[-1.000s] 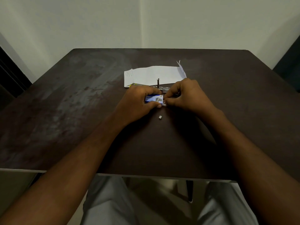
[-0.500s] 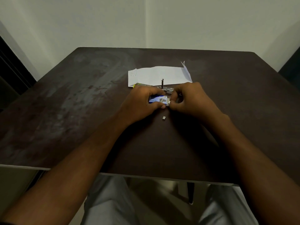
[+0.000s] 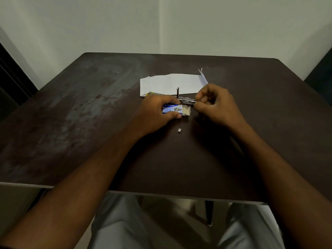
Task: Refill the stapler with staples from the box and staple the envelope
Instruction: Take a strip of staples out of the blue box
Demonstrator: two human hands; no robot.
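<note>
At a dark table (image 3: 89, 123), head cam: vs. half a sec ago the right hand (image 3: 215, 103) has drawn away to the right of the staple box (image 3: 173, 109), and the box's right end now stands open, bare cardboard inside showing. Left hand (image 3: 154, 112) hasn't left the box; it grips it w/ thumb on the near edge and fingers curled over the far edge, box flat on the table. Right hand's fingers are curled in tight, thumb and forefinger tips meeting at the metal end of the stapler (image 3: 186, 101); whether they pinch that end, a strip of staples or nothing can't be told. Stapler lies just behind the box, a dark part sticking upright from it. White envelope (image 3: 170, 83) lies flat beyond the stapler, its right flap lifted. A small loose clump of staples (image 3: 179, 130) sits on the table near the box, on the person's side.
</note>
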